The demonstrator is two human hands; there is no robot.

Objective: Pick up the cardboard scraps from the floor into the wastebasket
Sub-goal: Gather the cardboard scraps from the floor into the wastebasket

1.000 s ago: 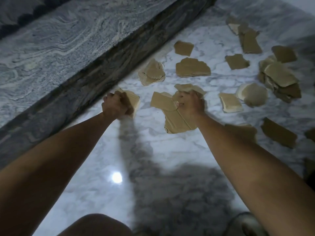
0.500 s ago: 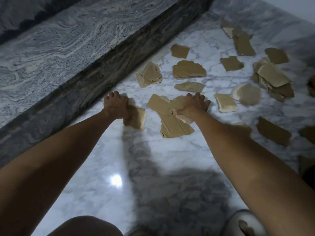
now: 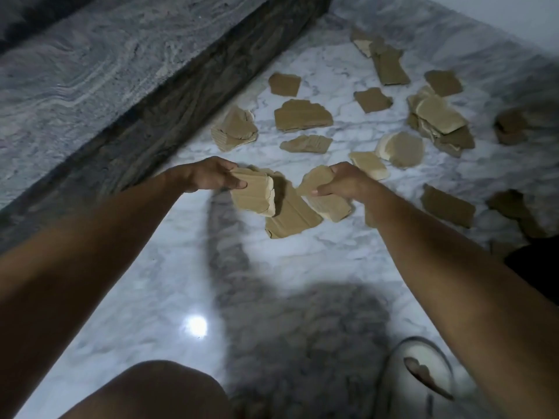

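Note:
My left hand (image 3: 208, 175) pinches a stack of tan cardboard scraps (image 3: 252, 193) and holds it just above the floor. My right hand (image 3: 343, 181) grips another bunch of scraps (image 3: 328, 204) close beside it. A larger flat scrap (image 3: 292, 220) lies on the marble floor beneath both hands. Several more torn brown scraps lie scattered beyond, among them a wide piece (image 3: 302, 116) and a pile (image 3: 438, 120) at the right. The white wastebasket (image 3: 402, 358) shows its rim at the bottom right, partly hidden by my right forearm, with a scrap inside.
A dark stone step (image 3: 151, 122) runs diagonally along the left, with a grey veined slab above it. My knee (image 3: 145, 391) is at the bottom edge. The white marble floor (image 3: 169, 297) reflects a lamp.
Both hands have lifted off the floor and turned palm-inward, each now holding up a bunch of scraps. They drew closer together over the large flat piece.

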